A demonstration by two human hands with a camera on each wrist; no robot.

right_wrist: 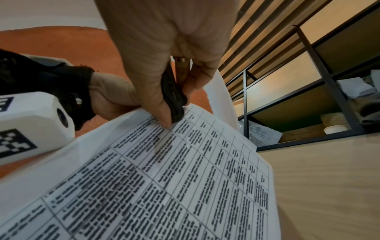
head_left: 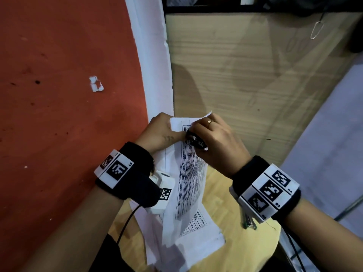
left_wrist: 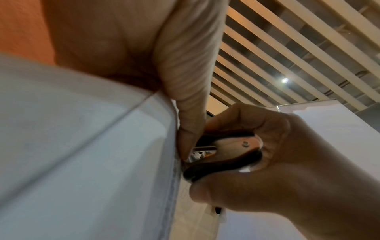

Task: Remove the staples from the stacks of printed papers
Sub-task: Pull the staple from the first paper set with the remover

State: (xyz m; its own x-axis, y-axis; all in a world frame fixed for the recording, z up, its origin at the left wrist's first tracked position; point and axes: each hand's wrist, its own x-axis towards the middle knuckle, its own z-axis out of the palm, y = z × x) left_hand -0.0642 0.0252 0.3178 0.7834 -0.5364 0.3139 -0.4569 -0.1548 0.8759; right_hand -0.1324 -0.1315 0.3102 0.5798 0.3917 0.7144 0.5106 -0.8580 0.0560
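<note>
While held off the wooden table near its far edge, stapled printed papers pinched at top corner by left hand; staple remover squeezed in right hand, claws at corner. Risk: torn corner if yanked. Table text too blurred to read; wristband "L5".

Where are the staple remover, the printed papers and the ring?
staple remover [left_wrist: 224,155]: left wrist view, its metal side plate.
printed papers [right_wrist: 164,186]: right wrist view, the printed table.
ring [head_left: 210,121]: head view, the gold band.

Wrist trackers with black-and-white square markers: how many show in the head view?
2: one white marker-covered tracker on the left wrist's black band, one on the right wrist's band. None seems hidden.
</note>
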